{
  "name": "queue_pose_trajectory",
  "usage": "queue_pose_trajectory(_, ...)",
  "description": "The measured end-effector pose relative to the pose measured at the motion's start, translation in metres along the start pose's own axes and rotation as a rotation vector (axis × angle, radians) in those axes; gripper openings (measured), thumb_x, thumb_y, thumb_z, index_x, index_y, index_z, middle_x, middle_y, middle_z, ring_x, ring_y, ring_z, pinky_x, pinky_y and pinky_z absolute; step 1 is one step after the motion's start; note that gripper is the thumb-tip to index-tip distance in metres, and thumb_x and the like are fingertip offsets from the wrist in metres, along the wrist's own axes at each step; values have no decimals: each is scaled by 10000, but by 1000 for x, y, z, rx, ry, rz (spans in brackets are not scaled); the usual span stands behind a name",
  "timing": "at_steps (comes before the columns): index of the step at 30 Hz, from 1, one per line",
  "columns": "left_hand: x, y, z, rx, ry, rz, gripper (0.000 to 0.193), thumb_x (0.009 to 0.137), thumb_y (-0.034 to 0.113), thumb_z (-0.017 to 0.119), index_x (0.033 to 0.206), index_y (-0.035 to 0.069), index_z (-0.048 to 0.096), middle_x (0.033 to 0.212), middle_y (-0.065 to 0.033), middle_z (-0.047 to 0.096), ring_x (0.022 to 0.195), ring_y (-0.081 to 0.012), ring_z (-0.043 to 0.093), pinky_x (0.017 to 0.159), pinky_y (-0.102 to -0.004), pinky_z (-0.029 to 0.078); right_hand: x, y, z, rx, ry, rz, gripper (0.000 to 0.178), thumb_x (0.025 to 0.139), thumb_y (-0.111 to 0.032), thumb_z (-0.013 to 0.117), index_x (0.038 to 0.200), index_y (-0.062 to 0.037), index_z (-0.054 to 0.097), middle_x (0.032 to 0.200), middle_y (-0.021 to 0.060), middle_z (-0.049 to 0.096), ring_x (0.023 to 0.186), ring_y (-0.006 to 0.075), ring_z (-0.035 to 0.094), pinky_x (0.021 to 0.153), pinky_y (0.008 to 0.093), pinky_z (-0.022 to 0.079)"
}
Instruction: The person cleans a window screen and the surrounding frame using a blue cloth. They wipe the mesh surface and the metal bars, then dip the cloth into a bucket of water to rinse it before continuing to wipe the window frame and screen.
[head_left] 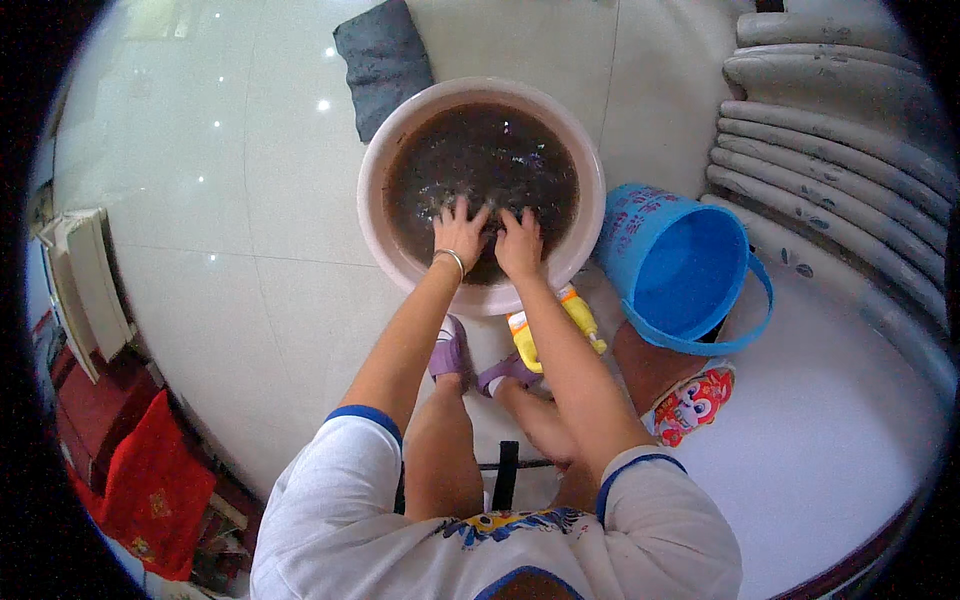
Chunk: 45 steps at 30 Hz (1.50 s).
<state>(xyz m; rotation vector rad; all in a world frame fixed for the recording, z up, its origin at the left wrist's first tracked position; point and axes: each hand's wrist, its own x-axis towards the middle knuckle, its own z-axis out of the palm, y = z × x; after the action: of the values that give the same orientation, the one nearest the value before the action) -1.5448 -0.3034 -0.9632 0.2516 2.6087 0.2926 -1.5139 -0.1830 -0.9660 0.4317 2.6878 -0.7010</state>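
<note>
A wide pale pink basin [374,205] stands on the floor before me, filled with dark brown, murky water [480,150]. Both my hands are over its near side, fingertips at the water's surface. My left hand [461,233], with a bangle at the wrist, has its fingers spread. Close beside it, my right hand [519,245] also has its fingers apart. Neither hand shows anything held. Whatever lies under the water is hidden by its dark colour.
Right of the basin, a blue bucket [690,270] lies tilted, its handle toward me. Yellow bottles [582,312] stand near my right forearm. A dark grey cloth [383,65] lies beyond the basin. Pale cushioned seating [830,160] lines the right; a red cloth [160,490] hangs left.
</note>
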Motion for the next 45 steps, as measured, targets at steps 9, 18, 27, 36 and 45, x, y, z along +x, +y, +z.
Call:
queue_pose_trajectory(9,4,22,22,-1474,-120,-304,208,730,126,601,907,17,602,738,-155,602,672,-217,576,653,-308,464,8,9,-4,1740,-146,902,525,825,-145,578,1304,-149,365,1146,90,522,1071,245,474,892,421,391)
queue_pose_trajectory(18,33,6,-40,-198,84,-7,281,825,304,561,1005,89,579,864,-152,585,837,-302,553,691,-402,435,22,14,-10,1122,-303,541,391,796,-154,626,1139,-14,500,1069,116,558,962,207,525,833,333,422)
queue_pose_trajectory(27,17,-5,-9,141,-316,18,577,782,276,598,1315,222,385,1395,-208,237,1221,-383,342,950,-529,330,16,35,23,787,-158,1012,549,695,-165,706,1155,43,490,1154,162,538,1030,274,524,849,343,426)
queue_pose_trajectory(36,0,50,-28,-1087,-50,-48,350,728,339,662,694,-8,641,907,-213,588,775,-329,594,701,-351,463,17,9,-34,1864,-72,991,433,814,-485,566,1018,-103,568,930,56,607,832,241,587,740,413,478)
queue_pose_trajectory(45,45,19,-44,-355,23,-213,404,870,403,461,980,50,624,1147,-181,483,817,-377,592,698,-469,480,26,-1,-37,1021,-310,590,426,857,-441,500,980,-40,573,889,153,620,821,325,593,695,433,457)
